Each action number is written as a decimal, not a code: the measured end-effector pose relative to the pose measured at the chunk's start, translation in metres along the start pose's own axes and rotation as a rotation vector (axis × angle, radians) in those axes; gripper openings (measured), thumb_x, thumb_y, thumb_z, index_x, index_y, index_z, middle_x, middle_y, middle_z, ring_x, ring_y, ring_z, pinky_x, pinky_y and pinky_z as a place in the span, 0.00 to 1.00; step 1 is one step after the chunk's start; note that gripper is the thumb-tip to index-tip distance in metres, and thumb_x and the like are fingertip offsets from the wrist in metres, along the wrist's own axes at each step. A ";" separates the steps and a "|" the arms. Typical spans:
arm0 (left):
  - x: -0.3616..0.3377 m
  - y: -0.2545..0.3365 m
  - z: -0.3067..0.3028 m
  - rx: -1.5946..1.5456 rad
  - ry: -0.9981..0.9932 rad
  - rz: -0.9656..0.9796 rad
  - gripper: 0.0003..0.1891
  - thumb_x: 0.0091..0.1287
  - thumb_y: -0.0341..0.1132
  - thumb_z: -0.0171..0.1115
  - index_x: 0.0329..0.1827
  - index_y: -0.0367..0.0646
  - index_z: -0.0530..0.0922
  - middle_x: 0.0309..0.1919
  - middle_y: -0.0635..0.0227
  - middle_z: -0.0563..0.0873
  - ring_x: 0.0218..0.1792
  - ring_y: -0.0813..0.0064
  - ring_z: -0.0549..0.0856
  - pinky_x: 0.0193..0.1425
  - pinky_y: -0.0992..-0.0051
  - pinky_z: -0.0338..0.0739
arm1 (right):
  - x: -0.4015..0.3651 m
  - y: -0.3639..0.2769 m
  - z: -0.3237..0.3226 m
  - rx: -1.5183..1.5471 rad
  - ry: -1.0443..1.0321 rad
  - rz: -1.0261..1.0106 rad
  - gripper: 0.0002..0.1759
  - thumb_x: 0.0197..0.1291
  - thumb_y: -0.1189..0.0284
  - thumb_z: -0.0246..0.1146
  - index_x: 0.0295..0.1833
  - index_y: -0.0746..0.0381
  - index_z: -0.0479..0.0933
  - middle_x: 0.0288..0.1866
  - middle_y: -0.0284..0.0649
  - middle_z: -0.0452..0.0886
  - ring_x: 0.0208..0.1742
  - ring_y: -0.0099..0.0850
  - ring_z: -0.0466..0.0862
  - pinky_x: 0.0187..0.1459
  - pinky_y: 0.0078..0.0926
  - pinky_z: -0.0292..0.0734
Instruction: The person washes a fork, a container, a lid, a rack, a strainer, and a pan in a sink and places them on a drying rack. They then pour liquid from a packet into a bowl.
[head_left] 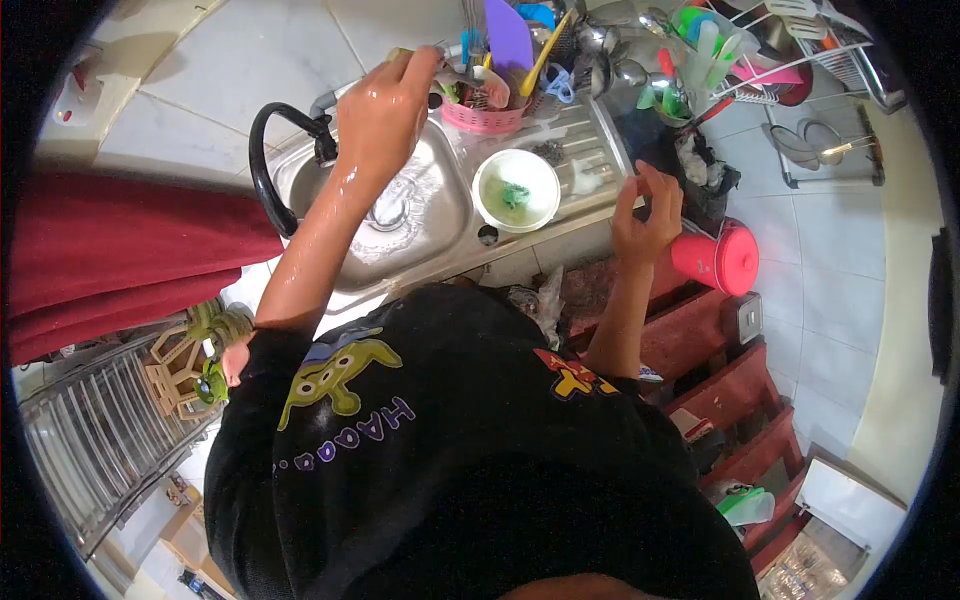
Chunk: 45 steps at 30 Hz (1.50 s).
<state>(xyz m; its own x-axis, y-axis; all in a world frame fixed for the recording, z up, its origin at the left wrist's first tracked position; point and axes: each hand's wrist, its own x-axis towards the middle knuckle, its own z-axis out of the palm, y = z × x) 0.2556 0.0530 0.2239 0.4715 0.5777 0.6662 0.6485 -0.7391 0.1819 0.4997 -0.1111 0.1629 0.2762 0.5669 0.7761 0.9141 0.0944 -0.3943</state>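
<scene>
My left hand (385,115), wet up the forearm, is raised beyond the sink with its fingers curled closed. What they hold, if anything, is mostly hidden; metal utensils show close to the fingertips. Just right of it stands a pink basket (483,120) with utensils, including a purple spatula (510,38) and a yellow handle (546,55). A white bowl (490,207) on the drainboard contains a green scrubber (514,196) and cloudy liquid. My right hand (650,217) hovers at the drainboard's right edge, fingers bent and apart, with nothing visible in it.
A black faucet (262,150) arches beside the steel sink (440,225), where water runs and foams. A dark steel-wool pad (548,152) lies behind the bowl. To the right are a red lidded container (735,260), black bag (708,190) and loaded dish rack (785,65).
</scene>
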 end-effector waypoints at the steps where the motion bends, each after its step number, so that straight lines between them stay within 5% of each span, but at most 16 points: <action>1: 0.007 -0.002 0.007 0.009 -0.017 -0.024 0.06 0.60 0.32 0.56 0.39 0.47 0.74 0.29 0.61 0.82 0.27 0.58 0.81 0.28 0.67 0.74 | -0.001 0.003 -0.005 -0.021 -0.004 0.004 0.13 0.45 0.81 0.60 0.40 0.62 0.76 0.27 0.37 0.74 0.27 0.33 0.72 0.33 0.30 0.67; 9: 0.029 -0.008 0.062 0.164 -0.215 -0.063 0.07 0.62 0.34 0.50 0.40 0.45 0.71 0.26 0.59 0.82 0.26 0.52 0.81 0.27 0.61 0.75 | -0.021 0.023 -0.028 -0.089 0.011 0.088 0.11 0.47 0.82 0.59 0.39 0.62 0.76 0.25 0.36 0.74 0.25 0.31 0.73 0.33 0.29 0.66; 18: 0.018 -0.022 0.111 0.118 -0.382 -0.042 0.10 0.59 0.32 0.50 0.43 0.40 0.71 0.38 0.53 0.79 0.32 0.52 0.81 0.31 0.60 0.77 | -0.025 0.026 -0.027 -0.054 -0.089 0.094 0.08 0.49 0.80 0.58 0.37 0.61 0.75 0.21 0.34 0.72 0.23 0.31 0.72 0.34 0.28 0.65; 24: 0.020 -0.020 0.093 0.262 -0.289 0.169 0.10 0.55 0.32 0.52 0.39 0.40 0.74 0.36 0.59 0.79 0.33 0.55 0.82 0.33 0.61 0.78 | -0.029 0.025 -0.017 -0.005 -0.145 0.112 0.06 0.50 0.79 0.59 0.36 0.60 0.75 0.20 0.34 0.71 0.23 0.31 0.71 0.34 0.28 0.65; 27: 0.020 -0.018 0.087 0.276 -0.393 0.001 0.10 0.55 0.32 0.53 0.39 0.43 0.77 0.37 0.60 0.78 0.32 0.57 0.83 0.31 0.63 0.78 | -0.027 0.019 -0.014 -0.005 -0.176 0.103 0.06 0.49 0.79 0.60 0.35 0.60 0.75 0.20 0.34 0.71 0.22 0.31 0.71 0.34 0.28 0.65; 30: 0.034 -0.012 0.072 0.227 -0.424 -0.003 0.12 0.42 0.26 0.65 0.30 0.34 0.76 0.35 0.53 0.78 0.30 0.59 0.83 0.33 0.68 0.79 | -0.026 0.017 -0.009 -0.006 -0.183 0.076 0.06 0.49 0.79 0.60 0.35 0.60 0.75 0.20 0.34 0.71 0.22 0.30 0.72 0.34 0.28 0.66; 33: 0.031 -0.021 0.097 0.288 -0.413 -0.002 0.07 0.53 0.29 0.53 0.29 0.35 0.78 0.32 0.53 0.81 0.30 0.60 0.83 0.31 0.67 0.78 | -0.024 0.015 -0.005 -0.007 -0.200 0.060 0.07 0.49 0.80 0.60 0.35 0.60 0.75 0.20 0.34 0.71 0.23 0.30 0.72 0.34 0.27 0.66; 36: 0.022 -0.023 0.113 0.167 -0.443 0.028 0.11 0.54 0.31 0.53 0.39 0.46 0.79 0.37 0.60 0.78 0.31 0.58 0.83 0.31 0.63 0.78 | -0.022 0.010 -0.002 0.008 -0.206 0.049 0.06 0.49 0.80 0.60 0.35 0.60 0.75 0.20 0.34 0.71 0.22 0.31 0.72 0.33 0.27 0.65; 39: 0.017 -0.027 0.127 0.206 -0.379 0.081 0.11 0.54 0.31 0.53 0.39 0.49 0.79 0.36 0.59 0.79 0.29 0.59 0.83 0.29 0.64 0.79 | -0.023 0.010 -0.001 0.029 -0.211 0.047 0.06 0.49 0.80 0.60 0.35 0.60 0.75 0.20 0.34 0.71 0.22 0.30 0.72 0.33 0.27 0.65; 42: 0.003 -0.026 0.132 0.303 -0.608 0.088 0.11 0.54 0.31 0.52 0.40 0.48 0.79 0.41 0.60 0.78 0.34 0.63 0.82 0.32 0.66 0.77 | -0.028 0.008 -0.001 0.048 -0.229 0.073 0.06 0.49 0.79 0.60 0.35 0.60 0.75 0.20 0.34 0.71 0.22 0.30 0.72 0.33 0.27 0.65; 45: -0.015 -0.022 0.125 0.298 -0.264 0.257 0.12 0.51 0.31 0.56 0.40 0.45 0.78 0.45 0.62 0.75 0.42 0.67 0.79 0.38 0.69 0.72 | -0.030 0.012 -0.004 0.036 -0.253 0.094 0.06 0.50 0.78 0.59 0.35 0.59 0.75 0.20 0.33 0.71 0.22 0.30 0.73 0.32 0.27 0.65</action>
<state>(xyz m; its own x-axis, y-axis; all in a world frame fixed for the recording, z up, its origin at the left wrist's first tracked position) 0.3092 0.1038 0.1192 0.7498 0.4858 0.4492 0.6159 -0.7605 -0.2056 0.5036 -0.1299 0.1368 0.2721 0.7608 0.5892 0.8757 0.0580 -0.4793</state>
